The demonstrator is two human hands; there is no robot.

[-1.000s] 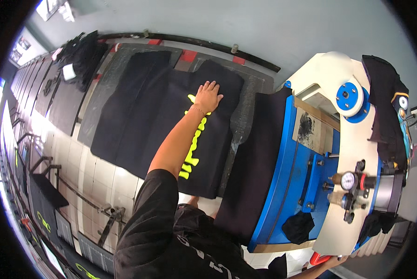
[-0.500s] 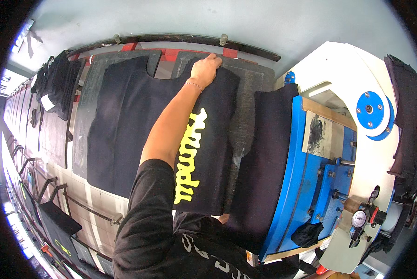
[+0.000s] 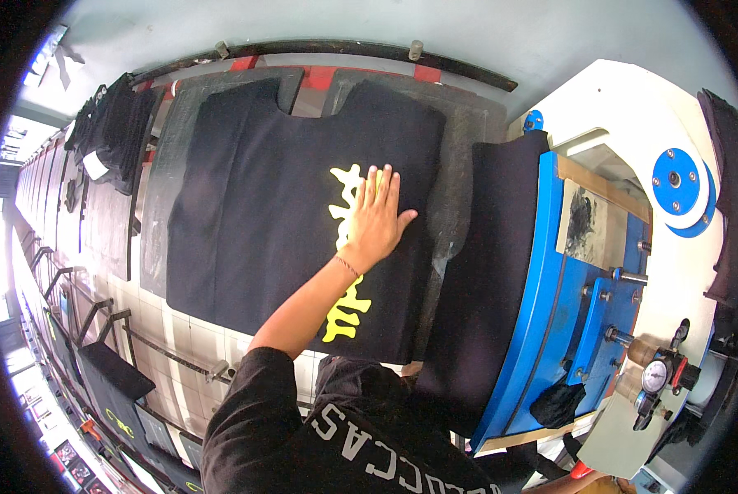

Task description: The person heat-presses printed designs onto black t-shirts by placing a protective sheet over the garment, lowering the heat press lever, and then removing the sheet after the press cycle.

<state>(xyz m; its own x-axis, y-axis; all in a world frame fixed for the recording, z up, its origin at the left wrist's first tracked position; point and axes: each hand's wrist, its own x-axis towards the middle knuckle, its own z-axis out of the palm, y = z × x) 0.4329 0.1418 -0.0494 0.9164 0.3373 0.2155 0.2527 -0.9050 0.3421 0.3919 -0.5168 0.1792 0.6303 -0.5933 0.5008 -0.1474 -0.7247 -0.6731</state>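
My left hand point(image 3: 377, 216) lies flat, fingers stretched, on a black cloth garment panel point(image 3: 237, 181) with a rounded neckline cutout. Beneath the palm is a bright yellow lettered print point(image 3: 346, 317), partly covered by the hand. The panel spreads over two dark grey boards point(image 3: 175, 123). To its right, another black cloth piece point(image 3: 488, 272) lies against a blue press frame point(image 3: 527, 313). At the bottom right edge, part of my right hand point(image 3: 597, 483) shows beside a red part point(image 3: 581, 470); its fingers cannot be made out.
A white press arm point(image 3: 624, 107) with a blue disc point(image 3: 675, 179) rises at the right, above a pressure gauge point(image 3: 655, 376). Black garments point(image 3: 114, 140) are piled at the far left. A dark rail point(image 3: 336, 51) runs along the back wall; metal brackets point(image 3: 97, 309) stand at left.
My left hand has come from the panel's far edge beside the neckline down onto the yellow print. Its fingers, curled before, are now stretched flat. The whole view has shifted slightly.
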